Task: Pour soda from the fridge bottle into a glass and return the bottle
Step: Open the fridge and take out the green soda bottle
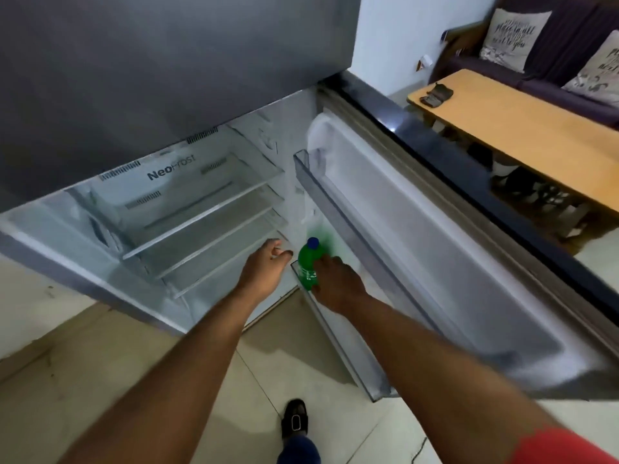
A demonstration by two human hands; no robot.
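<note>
A green soda bottle [307,262] with a blue cap stands upright at the inner end of the lower door shelf [348,349] of the open fridge. My right hand [338,286] is wrapped around the bottle's body from the right. My left hand [264,267] hovers just left of the bottle, fingers apart, holding nothing. No glass is in view.
The fridge door [452,262] is swung wide to the right, with an upper door shelf [311,175]. Inside, several glass shelves [201,226] hold nothing. A wooden table [522,128] and a dark sofa with cushions [516,35] stand at the back right. My shoe [294,417] rests on the tiled floor.
</note>
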